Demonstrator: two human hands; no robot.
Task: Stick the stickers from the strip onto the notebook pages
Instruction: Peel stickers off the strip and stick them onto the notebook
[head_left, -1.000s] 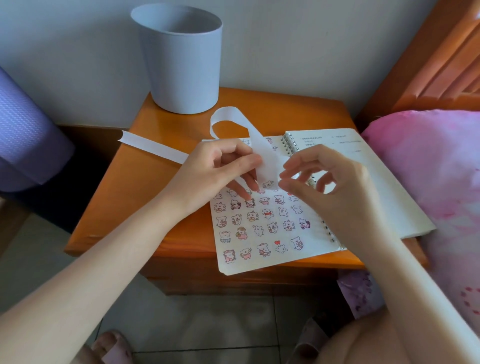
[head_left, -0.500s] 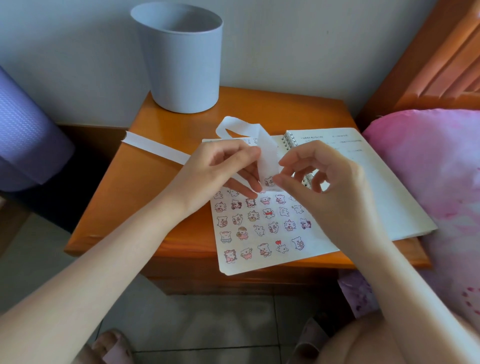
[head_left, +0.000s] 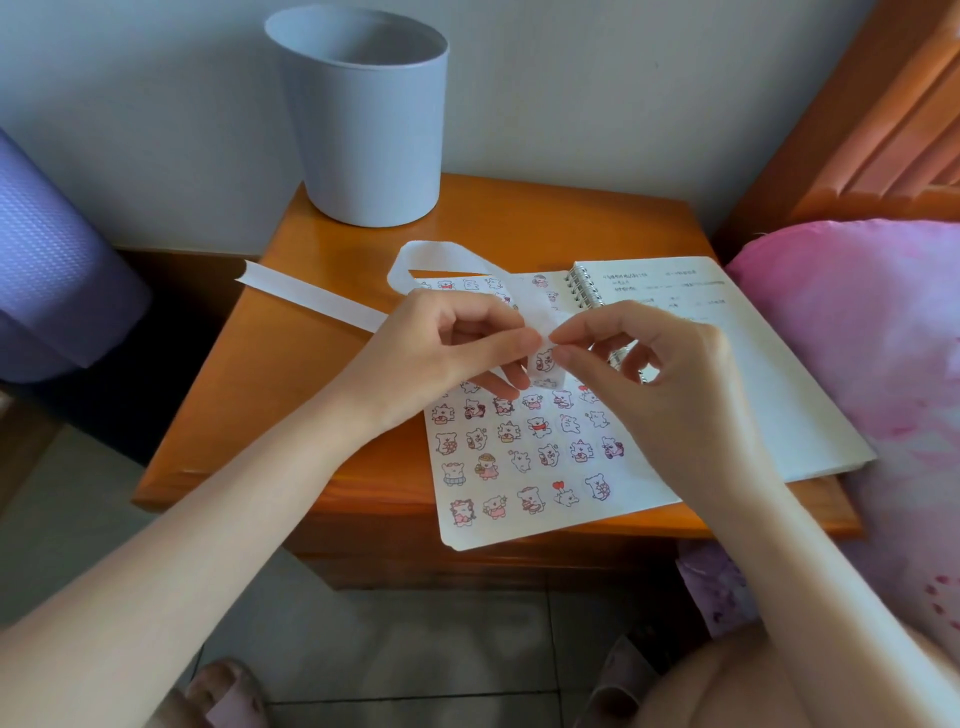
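- The counter (head_left: 291, 405) carries everything; a pink bed (head_left: 857, 338) crowds its right side.
- A grey bin (head_left: 363, 130) stands at the back, well apart from the work.
- The notebook (head_left: 727, 374) lies open, its left page crowded with stickers.
- The strip (head_left: 311, 299) loops above that page, spent tail trailing left.
- The left hand (head_left: 441, 358) pinches the strip, likely to steady it.
- The right hand (head_left: 670, 374) nips the edge of a sticker (head_left: 544, 359), apparently to peel it.

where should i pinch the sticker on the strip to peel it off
Probably the sticker is best taken at its upper right edge, fingertips coming from the right. The left hand pinches the strip just left of it, above the notebook, so that side is blocked and the right one free; the right hand pinches there.
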